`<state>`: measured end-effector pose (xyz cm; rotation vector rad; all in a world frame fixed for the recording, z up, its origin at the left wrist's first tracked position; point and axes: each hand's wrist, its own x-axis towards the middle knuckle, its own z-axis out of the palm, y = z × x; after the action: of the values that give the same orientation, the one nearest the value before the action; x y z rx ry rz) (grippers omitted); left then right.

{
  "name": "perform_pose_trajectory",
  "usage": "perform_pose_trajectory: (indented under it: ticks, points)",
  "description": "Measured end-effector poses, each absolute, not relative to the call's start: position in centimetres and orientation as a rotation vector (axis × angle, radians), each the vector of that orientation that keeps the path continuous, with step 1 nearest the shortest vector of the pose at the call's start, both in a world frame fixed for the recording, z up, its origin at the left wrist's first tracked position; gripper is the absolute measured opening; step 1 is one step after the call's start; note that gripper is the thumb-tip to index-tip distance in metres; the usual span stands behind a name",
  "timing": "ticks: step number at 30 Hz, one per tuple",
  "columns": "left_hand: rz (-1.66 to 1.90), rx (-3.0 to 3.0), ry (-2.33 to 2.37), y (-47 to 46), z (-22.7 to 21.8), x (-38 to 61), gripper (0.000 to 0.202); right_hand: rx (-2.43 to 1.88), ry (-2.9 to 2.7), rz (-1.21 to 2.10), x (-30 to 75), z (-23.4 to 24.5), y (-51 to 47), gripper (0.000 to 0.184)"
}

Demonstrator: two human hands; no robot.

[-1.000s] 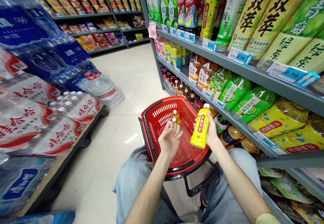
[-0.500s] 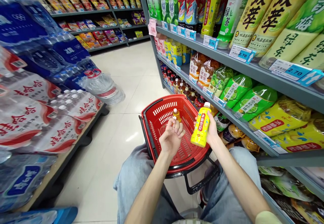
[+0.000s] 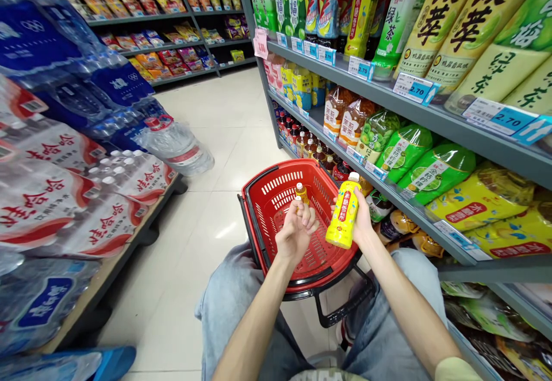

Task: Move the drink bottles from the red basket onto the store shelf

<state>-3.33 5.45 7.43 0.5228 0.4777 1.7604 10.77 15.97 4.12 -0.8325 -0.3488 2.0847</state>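
Note:
My right hand is closed around a yellow drink bottle with a white cap and a red label panel. The bottle is almost upright, over the right side of a red shopping basket. Above the basket, my left hand has its fingers curled in; a small whitish spot shows at the fingertips, and I cannot make out whether something is held. Just behind those fingers, a small white-capped bottle with amber contents stands inside the basket, partly hidden.
A drinks shelf with price tags runs along the right. Shrink-wrapped water packs are stacked at the left, beside a large wrapped water bottle on the floor. Snack shelves stand at the back. The basket's black handle hangs between my knees.
Very little differs. My left hand has shifted slightly to the right, and the view has tilted a touch. The yellow bottle stays in my right hand.

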Motion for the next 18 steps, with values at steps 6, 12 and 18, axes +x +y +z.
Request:
perform_pose_trajectory:
  ticks: [6, 12, 18]
  points:
    - [1.777, 0.544, 0.502, 5.55, 7.28, -3.32, 0.036, -0.847, -0.337, 2.085, 10.79, 4.13, 15.93, 0.038]
    - [1.763, 0.566, 0.525, 5.61, 7.39, -3.23, 0.037, -0.843, -0.331, 2.088, 10.73, 4.51, 15.82, 0.038]
    - [1.762, 0.557, 0.517, 5.58, 7.32, -3.21, 0.038, -0.863, -0.335, 2.071, 10.67, 4.73, 15.71, 0.039]
